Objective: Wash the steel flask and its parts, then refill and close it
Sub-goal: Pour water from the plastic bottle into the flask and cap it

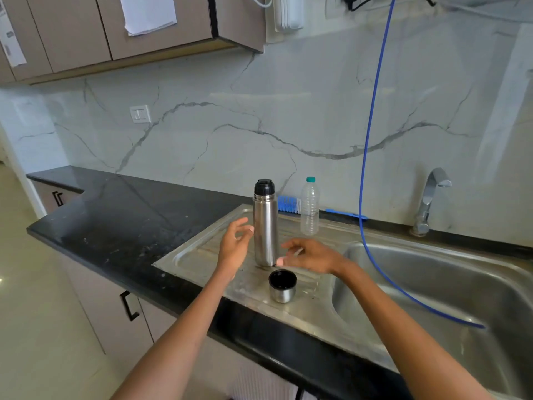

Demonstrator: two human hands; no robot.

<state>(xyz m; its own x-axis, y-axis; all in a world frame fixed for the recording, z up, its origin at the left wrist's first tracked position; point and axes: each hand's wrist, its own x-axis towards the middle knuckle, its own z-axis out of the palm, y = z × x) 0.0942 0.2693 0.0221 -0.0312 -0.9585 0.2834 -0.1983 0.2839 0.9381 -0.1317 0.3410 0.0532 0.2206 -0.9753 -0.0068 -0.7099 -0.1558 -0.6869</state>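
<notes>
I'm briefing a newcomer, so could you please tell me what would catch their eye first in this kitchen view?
The tall steel flask stands upright on the sink's drainboard, between the open left hand and right hand. Its cup sits mouth-up just in front. A blue hose hangs down into the basin at right.

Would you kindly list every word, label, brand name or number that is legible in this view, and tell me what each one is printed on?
No text can be read in this view.
Paper sheet on the upper cabinet: blank or too faint to read.
Printed sticker on the far-left cabinet door: print too small and blurred.
Steel flask, its cup and the plastic bottle: no visible label.
Wall switch: no legible marking.
</notes>
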